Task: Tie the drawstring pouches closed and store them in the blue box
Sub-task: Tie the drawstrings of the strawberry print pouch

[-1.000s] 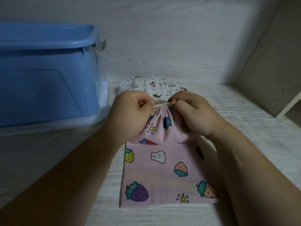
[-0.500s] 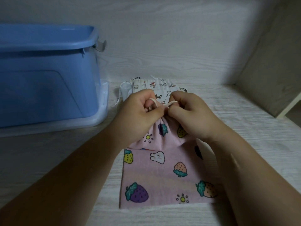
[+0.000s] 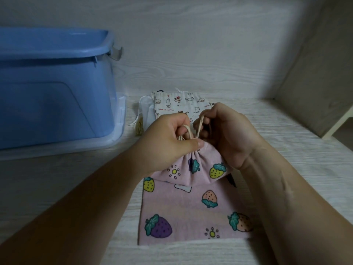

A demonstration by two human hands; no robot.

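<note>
On the pale wooden table, just in front of the person, the pink pouch is sitting with its mouth fully gathered, lying over a second pink pouch that is spread flat beneath it. The left hand is pinching the bunched neck under its thumb, with a loop of the drawstring arching over a curled finger. The right hand is gripping the other strand of cord and holding it up above the neck.

A second ago both hands were pulling the cord flat and sideways across the mouth. Now the strands are standing up and crossing over the gather. That is suggesting the cinching is finished and the knot is being formed, though no knot is showing yet.

Behind the hands a cat-print pouch is waiting, its mouth not drawn in. The blue box is standing well to the left, and what it is holding cannot be seen from here.
</note>
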